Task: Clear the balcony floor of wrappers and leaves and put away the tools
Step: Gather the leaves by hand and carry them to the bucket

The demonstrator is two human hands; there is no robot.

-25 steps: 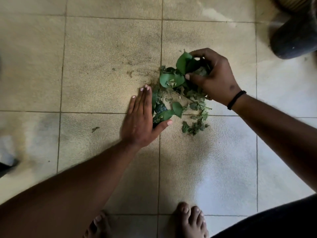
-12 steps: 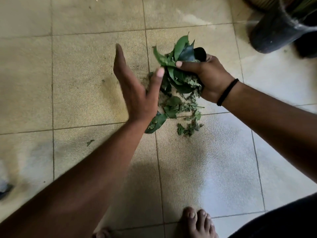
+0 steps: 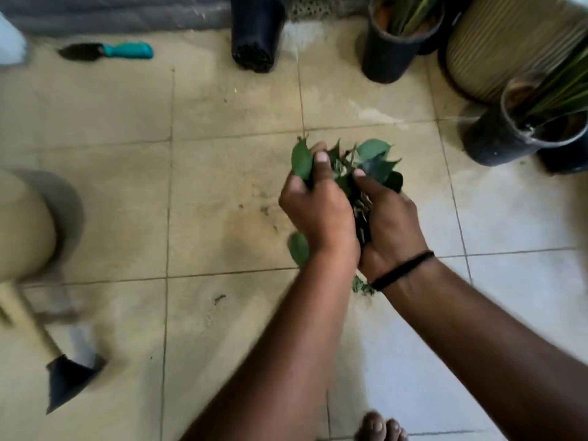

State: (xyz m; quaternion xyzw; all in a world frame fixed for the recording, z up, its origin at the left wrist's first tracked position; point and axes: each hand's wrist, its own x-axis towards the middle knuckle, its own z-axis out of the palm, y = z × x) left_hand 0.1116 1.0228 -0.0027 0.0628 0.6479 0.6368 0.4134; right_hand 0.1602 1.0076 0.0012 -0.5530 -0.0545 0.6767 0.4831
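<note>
A: Both hands, left hand (image 3: 318,205) and right hand (image 3: 386,218), cup the leaves (image 3: 356,167) at centre.

B: Remaining: stray leaf (image 3: 299,249) beneath them, trowel (image 3: 108,51) at ten o'clock; no wrappers visible.

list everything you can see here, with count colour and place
leaves: one bunch, green, held between both hands; one leaf and bits below the wrists
trowel: one, teal handle, dark blade, floor top left
pots: three black, top centre, top right, right edge
ribbed pot: one, cream, top right
stool: one, beige, left edge, blurred
wristband: one, black, right wrist
left hand: grips leaves
right hand: grips leaves
toes: bottom edge
</note>
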